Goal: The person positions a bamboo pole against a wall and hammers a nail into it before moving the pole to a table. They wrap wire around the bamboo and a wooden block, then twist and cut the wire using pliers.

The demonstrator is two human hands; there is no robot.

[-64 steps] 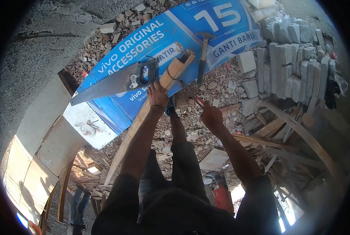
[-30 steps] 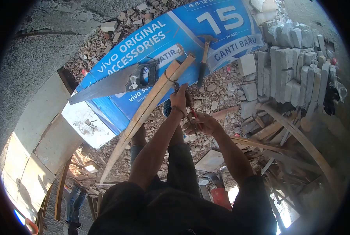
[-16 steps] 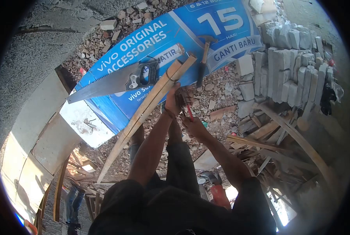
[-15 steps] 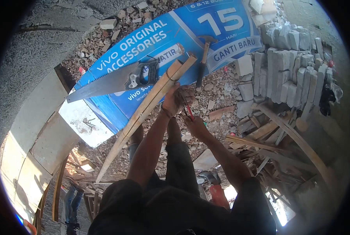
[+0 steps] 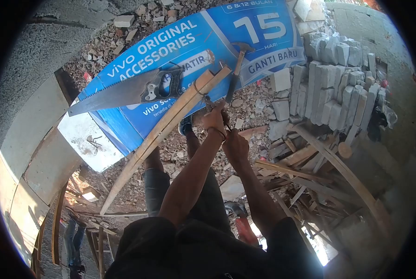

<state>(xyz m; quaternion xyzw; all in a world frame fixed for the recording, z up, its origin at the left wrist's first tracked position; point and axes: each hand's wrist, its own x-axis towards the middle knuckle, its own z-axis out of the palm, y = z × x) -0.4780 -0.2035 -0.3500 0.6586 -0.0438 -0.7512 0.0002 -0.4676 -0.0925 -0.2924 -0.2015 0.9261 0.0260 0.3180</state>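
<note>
My left hand is closed beside a long pair of wooden battens, just below their upper end. Its fingers are pinched on something small and dark that I cannot make out. A thin wire loop circles the battens near that end. Close below, my right hand is wrapped around the pliers, whose dark metal part sticks out towards the left hand; their red handles are hidden in the fist. A hammer lies beside the batten end, and a handsaw rests to the left on a blue printed banner.
Stacked pale blocks stand at the right. Scrap timber is piled below them. Rubble covers the ground around my feet. Bent nails lie on a white panel at the left. Another person's legs show at lower left.
The view has shifted slightly, so the surroundings sit further left. My hands have drawn closer together, and the pliers' red handles are now covered. A foot has come into sight beneath the battens.
</note>
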